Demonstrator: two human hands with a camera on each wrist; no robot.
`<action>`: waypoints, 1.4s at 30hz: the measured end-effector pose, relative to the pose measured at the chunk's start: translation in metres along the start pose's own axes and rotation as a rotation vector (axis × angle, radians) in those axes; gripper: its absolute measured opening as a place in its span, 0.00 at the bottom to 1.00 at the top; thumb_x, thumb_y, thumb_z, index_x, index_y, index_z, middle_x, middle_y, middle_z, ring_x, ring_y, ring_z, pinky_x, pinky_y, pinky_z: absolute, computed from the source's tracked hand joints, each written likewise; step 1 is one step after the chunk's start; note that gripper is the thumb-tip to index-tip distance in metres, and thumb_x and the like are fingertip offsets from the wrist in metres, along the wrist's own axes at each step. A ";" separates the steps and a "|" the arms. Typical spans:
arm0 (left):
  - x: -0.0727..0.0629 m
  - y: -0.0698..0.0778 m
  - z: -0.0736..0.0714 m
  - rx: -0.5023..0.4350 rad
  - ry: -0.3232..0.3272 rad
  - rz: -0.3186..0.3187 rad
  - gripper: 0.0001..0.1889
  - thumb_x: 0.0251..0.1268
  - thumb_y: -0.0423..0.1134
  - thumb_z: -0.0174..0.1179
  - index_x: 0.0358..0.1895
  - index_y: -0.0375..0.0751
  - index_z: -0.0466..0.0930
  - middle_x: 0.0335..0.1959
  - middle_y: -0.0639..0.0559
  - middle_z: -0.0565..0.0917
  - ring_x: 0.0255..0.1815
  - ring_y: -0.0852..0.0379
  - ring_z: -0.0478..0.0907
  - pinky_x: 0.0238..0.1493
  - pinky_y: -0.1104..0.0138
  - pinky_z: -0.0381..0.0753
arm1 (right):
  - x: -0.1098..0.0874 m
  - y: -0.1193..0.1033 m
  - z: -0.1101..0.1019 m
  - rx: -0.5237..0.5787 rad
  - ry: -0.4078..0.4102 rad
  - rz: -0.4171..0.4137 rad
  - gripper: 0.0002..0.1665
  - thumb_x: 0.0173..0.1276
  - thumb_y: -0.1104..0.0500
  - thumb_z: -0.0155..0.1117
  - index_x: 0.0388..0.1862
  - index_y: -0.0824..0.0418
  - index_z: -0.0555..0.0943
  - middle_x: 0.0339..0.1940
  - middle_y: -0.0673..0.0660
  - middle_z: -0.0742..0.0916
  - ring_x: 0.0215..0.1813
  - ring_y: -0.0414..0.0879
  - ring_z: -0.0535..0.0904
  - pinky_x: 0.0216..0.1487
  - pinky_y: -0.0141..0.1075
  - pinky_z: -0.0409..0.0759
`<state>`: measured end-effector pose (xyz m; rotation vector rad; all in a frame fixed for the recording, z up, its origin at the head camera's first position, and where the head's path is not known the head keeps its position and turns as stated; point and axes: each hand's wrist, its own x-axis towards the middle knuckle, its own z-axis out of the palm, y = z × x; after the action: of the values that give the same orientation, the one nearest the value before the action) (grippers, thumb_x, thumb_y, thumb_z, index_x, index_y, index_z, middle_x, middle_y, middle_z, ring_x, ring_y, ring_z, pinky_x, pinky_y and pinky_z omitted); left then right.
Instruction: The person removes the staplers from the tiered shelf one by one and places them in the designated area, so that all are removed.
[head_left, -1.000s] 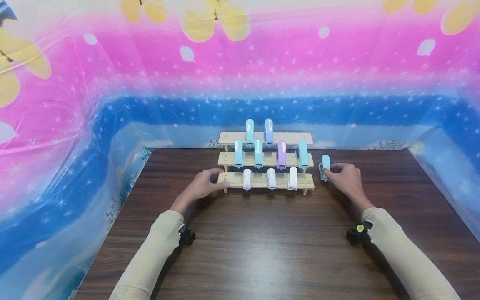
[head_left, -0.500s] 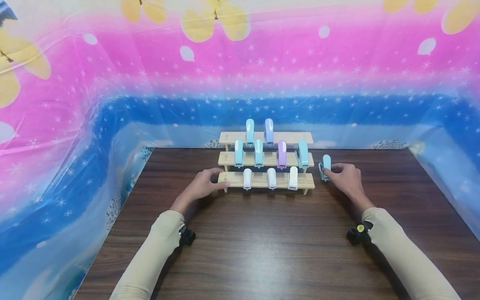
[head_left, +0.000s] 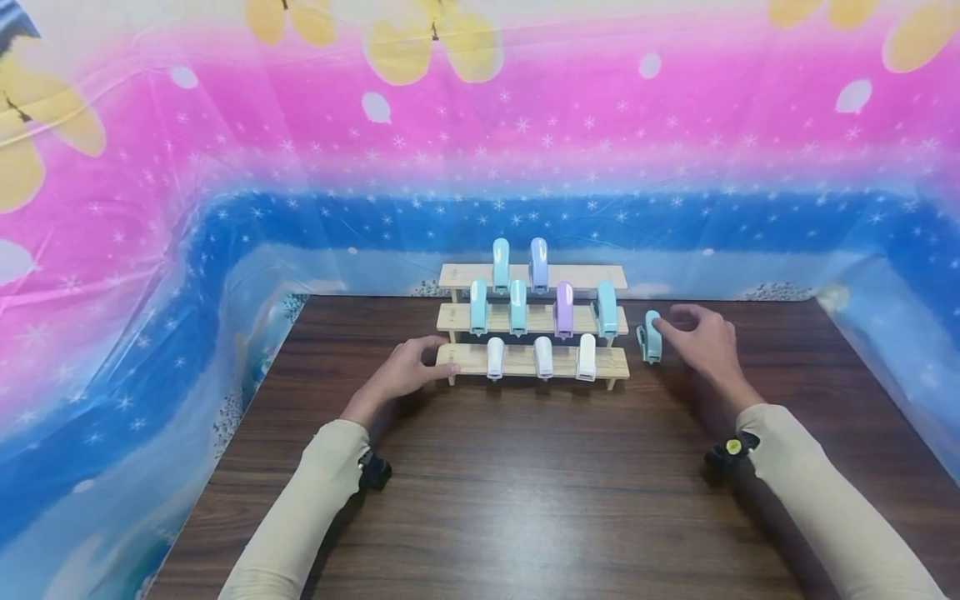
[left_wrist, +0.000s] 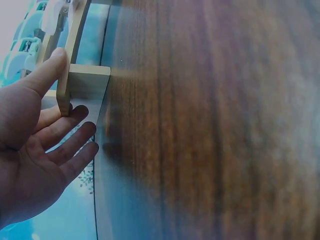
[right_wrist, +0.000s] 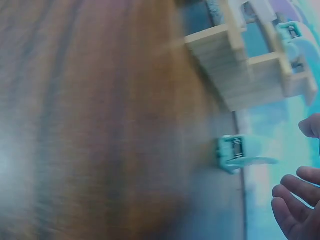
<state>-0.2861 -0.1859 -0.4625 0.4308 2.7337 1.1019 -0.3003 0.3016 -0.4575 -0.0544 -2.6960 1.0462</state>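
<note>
My left hand (head_left: 405, 367) grips the left end of the lowest board of a three-step wooden rack (head_left: 517, 360). In the left wrist view the thumb lies on that board (left_wrist: 75, 50) and the index finger is partly hidden behind it, the other fingers loosely spread. A turquoise stapler (head_left: 651, 337) stands upright on the table, just right of the rack. Right beside it is my right hand (head_left: 705, 340), its thumb and fingers spread. The right wrist view shows a gap between this hand (right_wrist: 300, 200) and the stapler (right_wrist: 242, 151).
Two staplers stand on the top step, one turquoise (head_left: 501, 265) and one periwinkle (head_left: 538, 265). The middle step bears turquoise ones and a purple stapler (head_left: 564, 308). Three white staplers (head_left: 543, 357) line the lowest step. Behind the dark wood table (head_left: 480, 483) hangs a printed cloth (head_left: 525, 167).
The right hand has let go of the turquoise stapler and drawn slightly right, its fingers parting. The stapler stays beside the rack. My left hand keeps its hold.
</note>
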 end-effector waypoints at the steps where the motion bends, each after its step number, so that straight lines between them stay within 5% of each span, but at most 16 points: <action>1: 0.000 0.000 0.000 0.002 0.000 -0.001 0.35 0.68 0.53 0.68 0.70 0.35 0.73 0.71 0.36 0.74 0.73 0.40 0.69 0.69 0.44 0.70 | 0.001 -0.003 -0.003 0.006 -0.004 0.001 0.45 0.67 0.30 0.64 0.66 0.64 0.79 0.65 0.69 0.81 0.69 0.68 0.72 0.66 0.63 0.69; 5: 0.000 0.001 0.000 0.011 0.000 0.000 0.34 0.69 0.53 0.67 0.70 0.34 0.73 0.70 0.36 0.75 0.73 0.40 0.69 0.70 0.43 0.69 | 0.007 -0.019 -0.013 0.018 0.000 -0.030 0.47 0.66 0.28 0.64 0.67 0.63 0.79 0.66 0.68 0.81 0.70 0.67 0.72 0.67 0.62 0.69; 11: -0.001 0.001 0.000 -0.003 -0.005 -0.004 0.34 0.69 0.53 0.68 0.70 0.35 0.73 0.70 0.37 0.75 0.73 0.40 0.69 0.70 0.43 0.69 | 0.011 -0.044 -0.020 0.069 0.004 -0.096 0.46 0.65 0.28 0.65 0.65 0.63 0.80 0.59 0.66 0.86 0.58 0.60 0.83 0.56 0.53 0.79; 24: 0.000 -0.001 0.001 -0.012 0.002 0.005 0.33 0.68 0.52 0.68 0.69 0.36 0.74 0.70 0.37 0.75 0.73 0.40 0.69 0.70 0.44 0.69 | 0.015 -0.085 -0.013 0.110 0.005 -0.190 0.40 0.67 0.33 0.67 0.64 0.62 0.81 0.58 0.65 0.86 0.53 0.59 0.85 0.48 0.51 0.84; 42: 0.001 -0.002 0.002 -0.017 0.005 0.005 0.32 0.69 0.51 0.68 0.69 0.36 0.75 0.70 0.38 0.76 0.72 0.42 0.70 0.70 0.44 0.69 | 0.029 -0.121 0.003 0.145 -0.028 -0.249 0.42 0.65 0.31 0.68 0.63 0.61 0.83 0.60 0.64 0.86 0.59 0.61 0.83 0.58 0.53 0.81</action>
<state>-0.2870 -0.1861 -0.4654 0.4340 2.7267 1.1283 -0.3228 0.2135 -0.3721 0.3162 -2.5582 1.1651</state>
